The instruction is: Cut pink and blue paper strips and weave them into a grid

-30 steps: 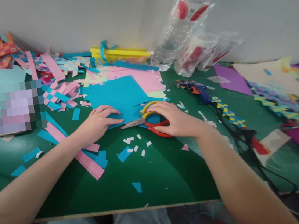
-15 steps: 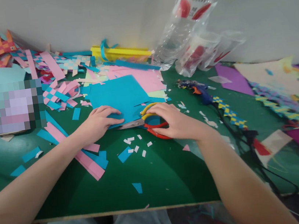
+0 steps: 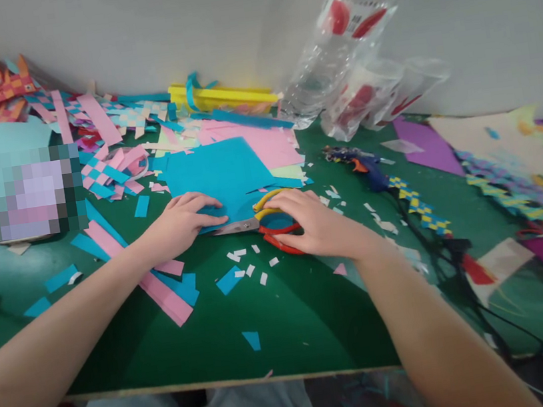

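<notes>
A blue sheet of paper (image 3: 226,166) lies flat on the green table, partly over pink paper. My left hand (image 3: 178,223) rests on its near left corner, fingers stretched out and pressing it down. My right hand (image 3: 306,215) grips scissors (image 3: 271,202) with one yellow and one red handle, thumb and fingers in the loops. The blades point left along the sheet's near edge, close to my left fingertips. Whether they bite into the paper is hard to tell. Small white snippets (image 3: 250,270) and a blue scrap (image 3: 230,281) lie just in front.
Pink strips (image 3: 166,299) cross blue ones under my left forearm. Plastic cups (image 3: 362,93) lean on the wall. A blue glue gun (image 3: 373,172) with a black cord lies to the right. Woven paper pieces (image 3: 100,173) are heaped at the back left.
The scissors and my right hand have moved slightly left along the sheet's near edge. My left hand stays in place on the paper. The whole view has shifted a little.
</notes>
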Demonstrator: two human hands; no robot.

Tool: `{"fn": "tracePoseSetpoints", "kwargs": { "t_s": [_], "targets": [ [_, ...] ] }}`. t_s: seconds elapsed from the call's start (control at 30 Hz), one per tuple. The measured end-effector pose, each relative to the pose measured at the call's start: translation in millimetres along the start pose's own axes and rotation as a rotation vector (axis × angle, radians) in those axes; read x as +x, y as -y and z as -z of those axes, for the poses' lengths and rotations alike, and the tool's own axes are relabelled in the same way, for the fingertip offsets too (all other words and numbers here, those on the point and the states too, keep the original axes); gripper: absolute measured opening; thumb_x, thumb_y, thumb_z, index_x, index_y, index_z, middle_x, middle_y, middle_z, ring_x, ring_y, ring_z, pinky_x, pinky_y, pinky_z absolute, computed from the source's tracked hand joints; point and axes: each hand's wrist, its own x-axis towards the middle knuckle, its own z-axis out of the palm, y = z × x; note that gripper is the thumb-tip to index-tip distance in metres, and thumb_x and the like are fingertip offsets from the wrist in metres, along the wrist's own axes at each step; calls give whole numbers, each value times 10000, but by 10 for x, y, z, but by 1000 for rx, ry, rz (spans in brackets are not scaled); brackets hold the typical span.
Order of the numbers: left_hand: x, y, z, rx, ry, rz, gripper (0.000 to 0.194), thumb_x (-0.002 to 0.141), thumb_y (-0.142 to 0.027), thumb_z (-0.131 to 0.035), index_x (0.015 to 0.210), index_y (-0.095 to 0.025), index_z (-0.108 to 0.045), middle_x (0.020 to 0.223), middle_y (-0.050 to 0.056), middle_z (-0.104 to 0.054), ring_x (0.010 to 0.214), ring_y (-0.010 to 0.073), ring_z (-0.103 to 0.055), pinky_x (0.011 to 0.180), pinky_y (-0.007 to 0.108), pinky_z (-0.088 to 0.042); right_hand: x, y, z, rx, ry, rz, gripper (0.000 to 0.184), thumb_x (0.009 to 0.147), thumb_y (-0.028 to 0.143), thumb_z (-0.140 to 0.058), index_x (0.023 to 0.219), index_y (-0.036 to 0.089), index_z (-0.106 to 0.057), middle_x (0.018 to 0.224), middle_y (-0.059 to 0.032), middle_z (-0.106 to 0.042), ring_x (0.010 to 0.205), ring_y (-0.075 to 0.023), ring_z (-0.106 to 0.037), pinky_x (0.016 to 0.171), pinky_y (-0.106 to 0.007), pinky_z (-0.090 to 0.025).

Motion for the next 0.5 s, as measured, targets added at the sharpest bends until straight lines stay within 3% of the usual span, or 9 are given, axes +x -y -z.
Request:
{"fn": "tracePoseSetpoints", "kwargs": {
  "t_s": [0.5],
  "targets": [
    [-11,-11,8,38,2,-12,541,916,-6,-334,1245,-310,-638,1396,40,-523,1309,253,-412,1046,485,-332,8,78,-16,-28,37,-6,312,894,387,-568,1179,261,-547,1334,-93,-572,1279,-307,-496,1002,-520,-395]
  ]
}}
